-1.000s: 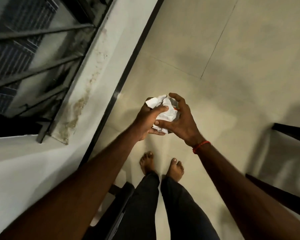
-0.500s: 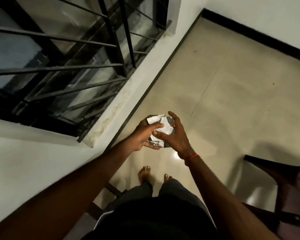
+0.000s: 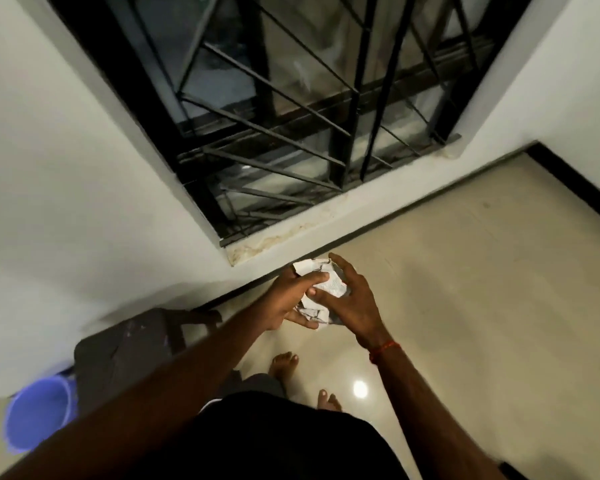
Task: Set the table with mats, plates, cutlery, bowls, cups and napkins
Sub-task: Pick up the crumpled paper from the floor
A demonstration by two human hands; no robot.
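Observation:
A crumpled white napkin (image 3: pixel 321 289) is held between both my hands at waist height, above the tiled floor. My left hand (image 3: pixel 290 299) grips it from the left, thumb laid across its top. My right hand (image 3: pixel 352 299), with a red thread on the wrist, curls round it from the right. Much of the napkin is hidden by my fingers. No table, mats, plates, cutlery, bowls or cups are in view.
A barred window (image 3: pixel 291 116) in the white wall is straight ahead, its stained sill (image 3: pixel 291 233) just beyond my hands. A dark chair (image 3: pixel 132 348) and a blue bucket (image 3: pixel 39 414) stand at my left. Beige floor (image 3: pixel 482 289) spreads to the right.
My view has swung left and upward, bringing the window ahead and the chair and bucket into sight. Both hands keep hold of the napkin, barely changed.

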